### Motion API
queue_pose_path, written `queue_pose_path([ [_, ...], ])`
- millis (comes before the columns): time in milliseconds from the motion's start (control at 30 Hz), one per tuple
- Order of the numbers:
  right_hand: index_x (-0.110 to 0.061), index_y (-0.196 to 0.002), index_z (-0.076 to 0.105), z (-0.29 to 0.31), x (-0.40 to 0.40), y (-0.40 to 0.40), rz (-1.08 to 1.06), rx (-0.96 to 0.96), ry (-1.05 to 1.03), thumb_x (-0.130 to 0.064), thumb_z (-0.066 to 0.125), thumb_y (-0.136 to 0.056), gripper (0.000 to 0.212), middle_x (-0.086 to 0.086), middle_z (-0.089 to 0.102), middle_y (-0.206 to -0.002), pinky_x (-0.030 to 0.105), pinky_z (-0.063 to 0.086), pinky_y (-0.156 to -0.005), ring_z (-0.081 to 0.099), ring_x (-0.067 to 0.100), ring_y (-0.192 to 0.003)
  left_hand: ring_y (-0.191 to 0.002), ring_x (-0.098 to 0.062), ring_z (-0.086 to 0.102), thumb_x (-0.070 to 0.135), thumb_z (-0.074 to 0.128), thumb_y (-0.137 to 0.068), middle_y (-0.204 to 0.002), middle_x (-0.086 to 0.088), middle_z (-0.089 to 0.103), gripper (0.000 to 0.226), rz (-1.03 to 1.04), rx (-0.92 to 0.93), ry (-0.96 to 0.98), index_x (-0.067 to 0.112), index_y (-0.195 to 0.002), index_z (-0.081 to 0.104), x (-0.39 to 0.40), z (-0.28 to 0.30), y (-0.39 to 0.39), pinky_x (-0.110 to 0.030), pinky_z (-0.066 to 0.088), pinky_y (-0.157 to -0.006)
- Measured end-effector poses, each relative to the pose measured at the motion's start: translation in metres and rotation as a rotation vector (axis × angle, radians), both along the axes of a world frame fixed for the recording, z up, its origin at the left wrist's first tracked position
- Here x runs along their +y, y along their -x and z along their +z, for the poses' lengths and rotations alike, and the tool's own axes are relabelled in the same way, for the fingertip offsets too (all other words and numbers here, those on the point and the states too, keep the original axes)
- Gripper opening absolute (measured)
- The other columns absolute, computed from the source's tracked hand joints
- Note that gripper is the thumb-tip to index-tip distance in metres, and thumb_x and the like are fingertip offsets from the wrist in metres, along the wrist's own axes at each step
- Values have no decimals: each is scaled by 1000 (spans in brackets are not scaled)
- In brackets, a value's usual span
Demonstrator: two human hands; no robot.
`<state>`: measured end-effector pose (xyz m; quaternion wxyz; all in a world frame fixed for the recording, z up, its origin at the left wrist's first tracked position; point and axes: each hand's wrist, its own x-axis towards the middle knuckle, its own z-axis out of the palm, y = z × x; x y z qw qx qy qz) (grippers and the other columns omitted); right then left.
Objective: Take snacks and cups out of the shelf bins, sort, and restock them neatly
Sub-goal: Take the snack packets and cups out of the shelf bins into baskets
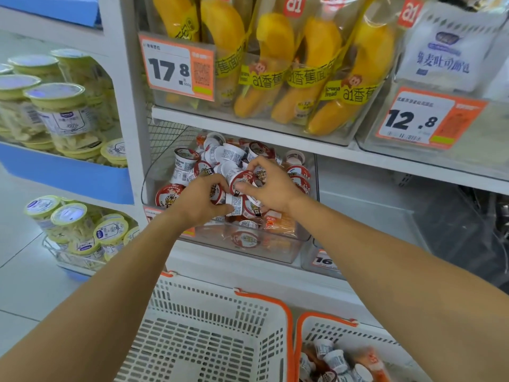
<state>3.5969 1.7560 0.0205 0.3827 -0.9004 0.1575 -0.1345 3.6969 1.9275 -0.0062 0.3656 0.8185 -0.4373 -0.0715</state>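
I have both hands in the clear shelf bin, working on the pile of small cups. My left hand has its fingers curled around a couple of cups, one lying on its side with the printed wall showing just beyond my thumb. My right hand pinches one red-lidded cup between thumb and fingertips; that cup is tipped so its lid faces me and slightly left, its axis running from lid to base away from my fingers into the bin.

I judge the job to be at an early-to-middle point of the emptying stage. Most cups are not yet out, heaped every way behind and beside my fingers, with orange snack packets under my right wrist. Below my forearms, the left basket shows only bare mesh, while the right basket already holds a few cups and packets. Sorting and neat restocking are not yet begun, as far as I can see.
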Motion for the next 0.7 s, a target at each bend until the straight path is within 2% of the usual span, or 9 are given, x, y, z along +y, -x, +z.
queue_pose_path([
  [67,-25,-108,54,1,6,0,-6,-48,-75,-38,79,-84,37,-8,47,-128,51,57,-85,58,22,-108,-93,-20,56,24,88,-72,-109,-6,57,35,23,-8,26,29,-94,61,1,-1,1,-16,39,-72],
  [133,-31,-112,53,4,11,2,2,-78,-103,-41,77,-86,37,-11,48,-131,51,59,-82,59,22,-108,-94,-20,57,25,88,-73,-110,-5,57,35,32,-11,61,29,-95,61,3,0,4,-20,40,-74],
  [200,-33,-118,51,8,15,6,28,-115,-156,-41,76,-87,40,-11,47,-135,45,62,-71,61,20,-106,-95,-20,58,25,87,-73,-108,-5,58,35,35,-27,99,28,-96,61,5,5,7,-25,43,-78],
  [267,-33,-116,51,9,19,13,40,-165,-235,-41,78,-85,42,-9,49,-135,35,61,-58,62,15,-100,-92,-19,56,22,87,-73,-106,-4,57,36,41,-58,113,27,-95,59,6,11,10,-15,41,-76],
  [333,-34,-110,51,6,22,19,6,-225,-333,-41,81,-82,41,-14,51,-128,39,61,-63,62,21,-102,-90,-18,53,19,87,-73,-104,-4,54,37,39,-105,108,26,-96,59,6,17,16,-8,35,-71],
  [400,-32,-106,53,4,25,26,-50,-296,-402,-39,82,-81,40,-16,53,-123,47,61,-67,63,27,-106,-93,-17,53,18,87,-73,-106,-2,54,35,21,-139,114,24,-96,62,6,23,23,-12,37,-76],
  [533,-28,-105,56,1,30,38,-157,-412,-560,-29,84,-81,37,-1,58,-123,34,58,-50,65,25,-90,-91,-11,53,17,84,-77,-102,-1,57,25,19,-175,219,24,-91,65,0,36,40,-3,34,-79],
  [633,-37,-97,58,1,34,50,-297,-445,-626,-40,88,-73,39,-21,59,-105,49,62,-66,66,25,-98,-83,-5,51,13,82,-78,-100,1,55,25,13,-181,222,26,-90,64,-7,45,56,-2,34,-74],
  [700,-32,-100,58,2,32,61,-372,-447,-688,-38,88,-73,40,-17,59,-107,49,63,-68,65,22,-99,-80,3,50,11,80,-79,-98,10,54,24,2,-150,209,26,-91,66,-11,45,67,-4,35,-72],
])
